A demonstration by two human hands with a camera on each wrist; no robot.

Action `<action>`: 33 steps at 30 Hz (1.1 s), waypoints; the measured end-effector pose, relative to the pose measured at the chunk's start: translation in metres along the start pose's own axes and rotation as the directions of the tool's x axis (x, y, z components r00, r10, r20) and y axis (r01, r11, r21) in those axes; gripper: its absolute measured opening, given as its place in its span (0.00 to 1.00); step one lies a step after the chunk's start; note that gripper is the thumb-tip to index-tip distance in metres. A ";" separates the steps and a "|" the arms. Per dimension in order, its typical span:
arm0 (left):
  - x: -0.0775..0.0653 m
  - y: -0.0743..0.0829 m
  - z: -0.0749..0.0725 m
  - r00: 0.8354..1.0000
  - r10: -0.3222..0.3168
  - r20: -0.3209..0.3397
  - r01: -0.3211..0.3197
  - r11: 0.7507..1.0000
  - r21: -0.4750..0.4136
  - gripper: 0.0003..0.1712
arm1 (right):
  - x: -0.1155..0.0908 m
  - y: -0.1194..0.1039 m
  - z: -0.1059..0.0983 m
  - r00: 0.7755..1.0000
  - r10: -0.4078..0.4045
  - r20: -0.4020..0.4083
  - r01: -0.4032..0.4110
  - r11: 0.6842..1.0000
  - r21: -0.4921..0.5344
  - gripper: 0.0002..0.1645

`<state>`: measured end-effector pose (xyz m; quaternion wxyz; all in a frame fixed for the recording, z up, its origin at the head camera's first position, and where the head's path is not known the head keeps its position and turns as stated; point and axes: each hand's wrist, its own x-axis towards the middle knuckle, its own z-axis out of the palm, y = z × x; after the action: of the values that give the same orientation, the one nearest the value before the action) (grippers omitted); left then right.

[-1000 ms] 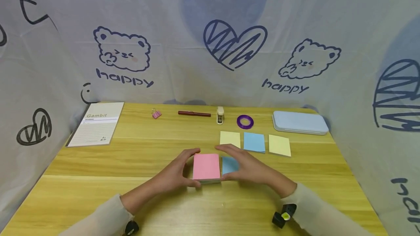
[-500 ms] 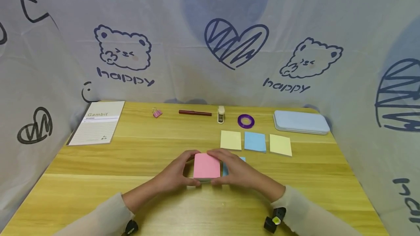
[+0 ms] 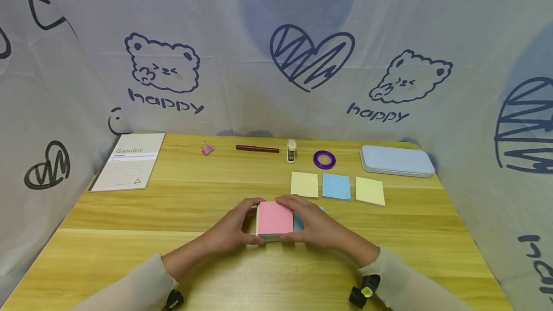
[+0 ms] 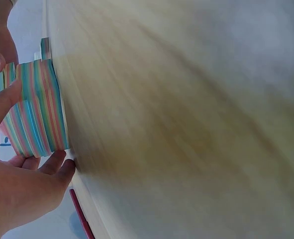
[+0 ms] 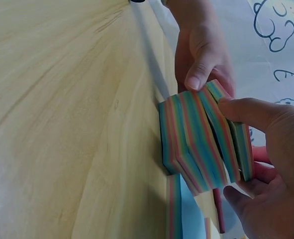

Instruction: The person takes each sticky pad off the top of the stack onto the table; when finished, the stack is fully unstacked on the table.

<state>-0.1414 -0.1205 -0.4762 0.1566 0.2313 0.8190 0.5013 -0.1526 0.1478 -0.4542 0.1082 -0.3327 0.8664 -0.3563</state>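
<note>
- Wooden table (image 3: 129,248) backed by grey cloth printed with bears and hearts.
- Thick pad of sticky notes (image 3: 273,218), pink on top, at the table's middle, clasped from both sides: left hand (image 3: 231,230) curled round its left edge, right hand (image 3: 317,227) round its right.
- Striped stack fanned and skewed in the right wrist view, layers (image 5: 201,142) slanting.
- Both hands equally close.
- Beyond: three loose notes (image 3: 337,186), tape (image 3: 324,159), pen (image 3: 257,148).
</note>
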 end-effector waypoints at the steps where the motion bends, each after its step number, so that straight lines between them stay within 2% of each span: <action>1: 0.000 0.000 0.000 1.000 -0.002 -0.002 0.002 1.000 0.008 0.50 | -0.002 0.000 -0.002 1.000 0.003 -0.004 -0.003 1.000 0.003 0.52; 6: 0.000 0.001 0.001 1.000 -0.006 -0.005 0.006 1.000 0.028 0.51 | -0.015 0.008 -0.013 0.998 0.044 -0.037 -0.043 0.999 0.021 0.51; 12: 0.000 -0.001 0.002 1.000 -0.021 -0.007 0.021 0.999 0.042 0.52 | -0.042 0.027 -0.029 0.990 0.120 -0.079 -0.118 0.993 0.026 0.51; 24: -0.002 0.002 0.001 1.000 -0.029 -0.001 0.029 0.997 0.071 0.52 | -0.101 0.081 -0.044 0.963 0.232 -0.140 -0.225 0.972 0.067 0.51; 28: -0.002 0.001 0.001 0.999 -0.032 -0.002 0.032 0.997 0.070 0.52 | -0.110 0.092 -0.045 0.956 0.254 -0.146 -0.245 0.967 0.077 0.51; 33: -0.001 0.001 0.001 1.000 -0.029 -0.003 0.029 0.997 0.076 0.52 | -0.115 0.100 -0.044 0.962 0.232 -0.144 -0.229 0.973 0.038 0.51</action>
<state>-0.1398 -0.1202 -0.4760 0.1541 0.2249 0.8407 0.4678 -0.1345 0.2992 -0.4966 0.0879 -0.2010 0.9011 -0.3740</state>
